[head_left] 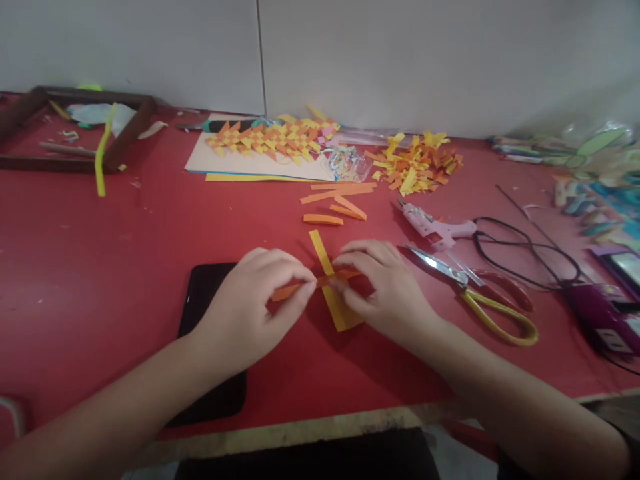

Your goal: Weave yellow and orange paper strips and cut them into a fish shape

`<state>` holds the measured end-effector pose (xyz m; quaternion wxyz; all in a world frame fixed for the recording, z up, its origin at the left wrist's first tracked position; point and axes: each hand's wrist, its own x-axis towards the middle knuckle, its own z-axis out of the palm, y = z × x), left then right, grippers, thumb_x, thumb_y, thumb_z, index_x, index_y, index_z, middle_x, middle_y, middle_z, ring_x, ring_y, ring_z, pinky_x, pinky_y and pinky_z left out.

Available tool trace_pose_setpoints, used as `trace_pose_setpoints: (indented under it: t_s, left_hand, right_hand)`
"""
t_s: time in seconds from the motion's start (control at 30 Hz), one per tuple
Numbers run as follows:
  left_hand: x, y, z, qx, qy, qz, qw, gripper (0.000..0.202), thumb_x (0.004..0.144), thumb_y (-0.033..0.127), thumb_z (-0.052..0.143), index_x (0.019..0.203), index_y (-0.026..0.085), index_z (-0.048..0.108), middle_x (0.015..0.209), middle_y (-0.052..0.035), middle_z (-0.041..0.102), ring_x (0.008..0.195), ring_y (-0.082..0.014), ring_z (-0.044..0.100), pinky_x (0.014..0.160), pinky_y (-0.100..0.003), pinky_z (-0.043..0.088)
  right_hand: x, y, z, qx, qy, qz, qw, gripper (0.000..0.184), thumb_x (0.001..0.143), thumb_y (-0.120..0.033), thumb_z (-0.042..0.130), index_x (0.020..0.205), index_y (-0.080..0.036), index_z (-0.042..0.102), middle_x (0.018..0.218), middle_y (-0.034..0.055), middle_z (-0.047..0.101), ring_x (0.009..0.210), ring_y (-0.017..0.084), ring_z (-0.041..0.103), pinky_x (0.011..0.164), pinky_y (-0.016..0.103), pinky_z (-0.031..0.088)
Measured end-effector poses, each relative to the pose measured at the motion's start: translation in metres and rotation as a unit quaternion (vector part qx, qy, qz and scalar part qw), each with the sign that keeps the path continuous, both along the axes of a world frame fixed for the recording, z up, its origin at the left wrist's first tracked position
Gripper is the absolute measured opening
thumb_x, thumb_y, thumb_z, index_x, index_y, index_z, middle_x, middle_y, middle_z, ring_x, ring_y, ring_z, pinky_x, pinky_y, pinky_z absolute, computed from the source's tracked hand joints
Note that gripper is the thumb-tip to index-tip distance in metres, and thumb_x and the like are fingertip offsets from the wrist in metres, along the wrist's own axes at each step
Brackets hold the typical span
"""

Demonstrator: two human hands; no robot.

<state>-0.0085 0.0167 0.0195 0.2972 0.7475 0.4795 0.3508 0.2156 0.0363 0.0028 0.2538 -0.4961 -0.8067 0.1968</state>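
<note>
My left hand [260, 300] and my right hand [383, 287] meet over the red table [90, 267], both pinching paper strips. An orange strip [286, 291] lies crosswise over a yellow strip [333, 287] where the fingertips touch. The left fingers pinch the orange strip near its middle. The right fingers press on the crossing of the two strips. Loose orange strips [340, 200] lie just beyond the hands.
A black phone [205, 320] lies under my left wrist. Scissors [480, 287] and a pink glue gun [435, 227] with a black cord sit to the right. A woven orange-yellow mat [273, 140] on paper, a pile of scraps [415, 163] and a wooden frame [75, 127] lie at the back.
</note>
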Motion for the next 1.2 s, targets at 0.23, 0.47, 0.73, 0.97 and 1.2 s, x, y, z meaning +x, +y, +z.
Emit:
trace_pose_setpoints:
  t_s: [0.23,0.47,0.73,0.97,1.2]
  left_hand:
    - [0.006,-0.009,-0.016,0.224,0.223,-0.175,0.933,0.027,0.096,0.031,0.055,0.113,0.013,0.067,0.117,-0.0084,0.071,0.099,-0.0269,0.059,0.084,-0.042,0.049]
    - [0.007,-0.013,-0.016,0.228,0.263,-0.192,0.918,0.051,0.096,0.049,0.050,0.121,0.006,0.064,0.119,-0.0157,0.070,0.101,-0.0307,0.063,0.084,-0.046,0.052]
    - [0.009,-0.015,-0.017,0.222,0.237,-0.186,0.927,0.046,0.096,0.046,0.050,0.107,0.005,0.068,0.104,-0.0184,0.071,0.090,-0.0307,0.067,0.079,-0.046,0.056]
    - [0.009,-0.016,-0.018,0.222,0.246,-0.173,0.927,0.045,0.095,0.046,0.051,0.101,0.006,0.070,0.104,-0.0209,0.070,0.092,-0.0328,0.067,0.080,-0.048,0.058]
    - [0.008,-0.017,-0.018,0.209,0.261,-0.160,0.929,0.051,0.091,0.055,0.055,0.106,0.009,0.070,0.121,-0.0215,0.068,0.111,-0.0391,0.061,0.089,-0.055,0.053]
  right_hand:
    - [0.009,0.007,0.003,0.059,-0.057,0.091,0.993,0.015,0.093,-0.019,0.057,0.094,-0.021,0.072,0.093,0.0042,0.071,0.089,0.019,0.062,0.081,0.035,0.050]
    - [0.011,0.013,0.000,0.026,-0.048,0.130,0.990,0.014,0.092,-0.020,0.062,0.096,-0.020,0.075,0.092,0.0039,0.072,0.088,0.017,0.061,0.080,0.032,0.050]
    - [0.003,0.004,-0.005,0.060,-0.035,0.149,0.986,0.017,0.094,-0.020,0.058,0.096,-0.019,0.075,0.089,0.0060,0.071,0.085,0.019,0.058,0.078,0.034,0.049]
    - [0.005,0.004,-0.001,0.090,-0.083,0.138,0.983,0.018,0.094,-0.024,0.058,0.098,-0.019,0.076,0.094,0.0077,0.068,0.090,0.021,0.056,0.080,0.035,0.048]
    - [0.003,0.004,0.003,0.076,-0.103,0.127,0.984,0.021,0.092,-0.023,0.060,0.105,-0.016,0.074,0.099,0.0098,0.067,0.094,0.023,0.055,0.085,0.037,0.049]
